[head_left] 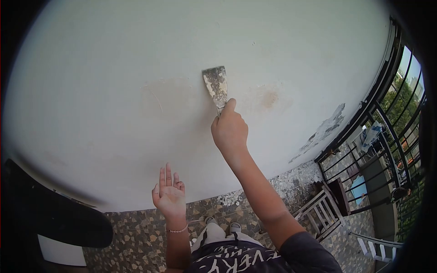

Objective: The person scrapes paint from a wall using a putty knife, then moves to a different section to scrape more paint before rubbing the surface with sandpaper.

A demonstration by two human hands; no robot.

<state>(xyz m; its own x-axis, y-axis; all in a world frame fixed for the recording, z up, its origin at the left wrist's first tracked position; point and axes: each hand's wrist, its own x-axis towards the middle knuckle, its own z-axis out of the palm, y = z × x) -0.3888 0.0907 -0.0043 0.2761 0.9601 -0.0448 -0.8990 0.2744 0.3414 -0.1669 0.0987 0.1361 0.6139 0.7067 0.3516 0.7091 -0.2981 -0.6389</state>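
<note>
My right hand is wrapped round the handle of a putty knife. Its broad metal blade, crusted with white and dark residue, points up and lies over the pale wall. To the right of the blade is a brownish rough spot on the wall, and to the left a faint scraped patch. Lower down, my left hand is held palm up in front of the wall, some fingers stretched out, with nothing in it. A beaded bracelet circles that wrist.
Peeling paint marks the wall's lower right. White flakes litter the patterned tile floor along its foot. At right stand a white slatted wooden piece and a black metal railing. A dark rounded object fills the lower left.
</note>
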